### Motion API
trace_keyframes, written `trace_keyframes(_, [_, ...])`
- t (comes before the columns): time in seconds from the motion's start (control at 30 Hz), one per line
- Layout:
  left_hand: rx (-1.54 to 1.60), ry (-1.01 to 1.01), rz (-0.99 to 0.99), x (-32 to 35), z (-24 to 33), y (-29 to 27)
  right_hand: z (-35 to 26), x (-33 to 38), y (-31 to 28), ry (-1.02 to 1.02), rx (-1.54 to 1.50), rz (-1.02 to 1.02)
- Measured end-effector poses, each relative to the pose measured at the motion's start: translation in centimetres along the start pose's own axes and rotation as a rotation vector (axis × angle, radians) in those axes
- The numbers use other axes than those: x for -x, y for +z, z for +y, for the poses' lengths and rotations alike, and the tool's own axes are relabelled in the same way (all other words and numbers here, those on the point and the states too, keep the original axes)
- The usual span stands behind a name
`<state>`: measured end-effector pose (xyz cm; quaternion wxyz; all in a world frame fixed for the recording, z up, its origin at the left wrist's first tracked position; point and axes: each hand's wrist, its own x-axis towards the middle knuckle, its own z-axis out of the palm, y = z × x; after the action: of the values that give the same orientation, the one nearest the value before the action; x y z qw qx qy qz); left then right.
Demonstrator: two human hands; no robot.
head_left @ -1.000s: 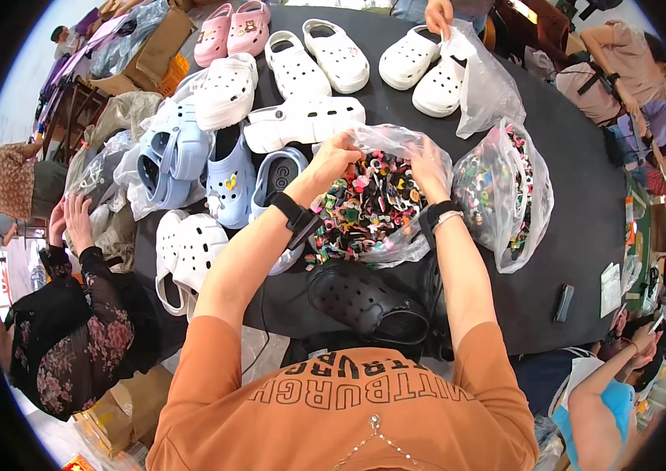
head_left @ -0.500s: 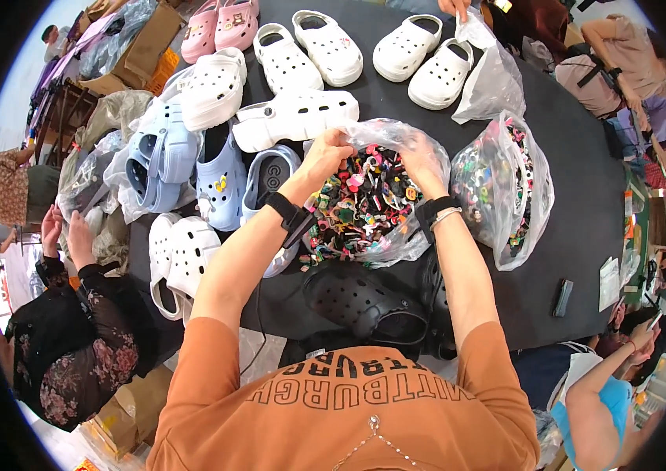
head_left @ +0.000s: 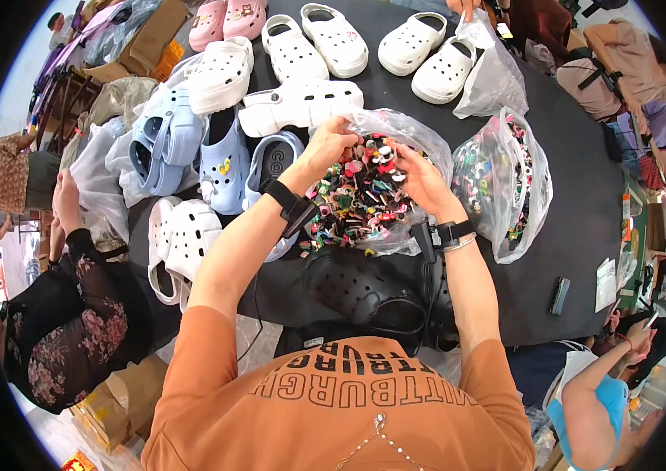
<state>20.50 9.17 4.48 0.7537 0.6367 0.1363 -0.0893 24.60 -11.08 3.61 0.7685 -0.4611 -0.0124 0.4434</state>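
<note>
A clear plastic bag (head_left: pixel 435 147) lies open on the dark table, full of small colourful shoe charms (head_left: pixel 364 192). My left hand (head_left: pixel 331 147) is closed in a pinch on the bag's left rim. Over the charms, on the right side of the bag's mouth, my right hand (head_left: pixel 425 182) has its fingers stretched toward the middle. Its fingertips are beside a white and red charm; no grip on it is visible. Below the bag are black clogs (head_left: pixel 360 286), partly hidden by my right arm. A blue clog (head_left: pixel 274 169) stands beside my left forearm.
Right of my bag stands a second bag of charms (head_left: pixel 498 184). White clogs (head_left: pixel 302 107), pink clogs (head_left: pixel 227 20) and blue clogs with charms (head_left: pixel 223 169) crowd the left and far side. A black bar-shaped object (head_left: pixel 560 296) lies at right. Other people sit around the table.
My right hand has moved from the bag's far right rim down and over the charms, its fingers now showing. My left hand keeps its pinch. A neighbour's hands at left have lowered.
</note>
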Motion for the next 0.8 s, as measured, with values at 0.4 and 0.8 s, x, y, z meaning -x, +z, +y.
trace_keyframes(0.4, [-0.074, 0.024, 0.046, 2.7, -1.0, -0.8, 0.1, 1.8, -2.2, -0.159, 0.334, 0.253])
trace_keyframes(0.8, [-0.123, -0.009, 0.011, 3.6, -3.3, 1.6, 4.1, -0.6, -3.0, -0.406, 1.268, 0.457])
